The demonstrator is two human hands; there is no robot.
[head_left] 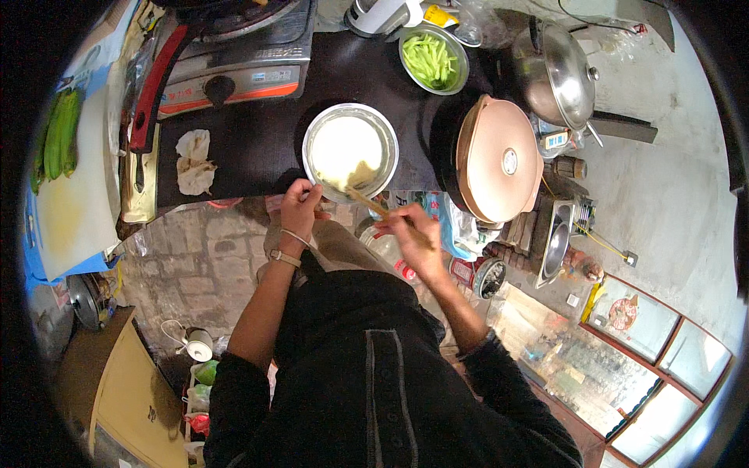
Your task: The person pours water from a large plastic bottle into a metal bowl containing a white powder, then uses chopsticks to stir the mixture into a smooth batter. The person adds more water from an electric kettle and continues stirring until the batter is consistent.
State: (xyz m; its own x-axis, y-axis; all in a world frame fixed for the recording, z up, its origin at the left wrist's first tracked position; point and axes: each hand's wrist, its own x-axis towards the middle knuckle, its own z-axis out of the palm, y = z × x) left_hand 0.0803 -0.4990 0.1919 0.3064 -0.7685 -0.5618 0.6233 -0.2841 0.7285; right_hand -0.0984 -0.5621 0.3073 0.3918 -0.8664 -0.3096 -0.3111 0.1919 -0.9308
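A round metal bowl (393, 137) stands near the front edge of the dark table, holding a white mixture (346, 143) that looks bright and washed out. My left hand (300, 207) grips the bowl's near-left rim with thumb and fingers. My right hand (414, 237) is closed around a pair of wooden chopsticks (374, 206), which slant up and left over the near rim. Their tips dip into the bowl's lower right part, where a shadow falls on the mixture. Beyond the bowl, to the right, sits a metal bowl of pale green vegetable strips (430, 61).
A gas stove (234, 85) with a red-handled pan (146, 111) occupies the back left. Crumpled used tissues (196, 161) lie left of the bowl. A pink-lidded pan (497, 158) stands right, before a lidded metal pot (556, 76). Green vegetables (58, 134) rest on a white cutting board (82, 199).
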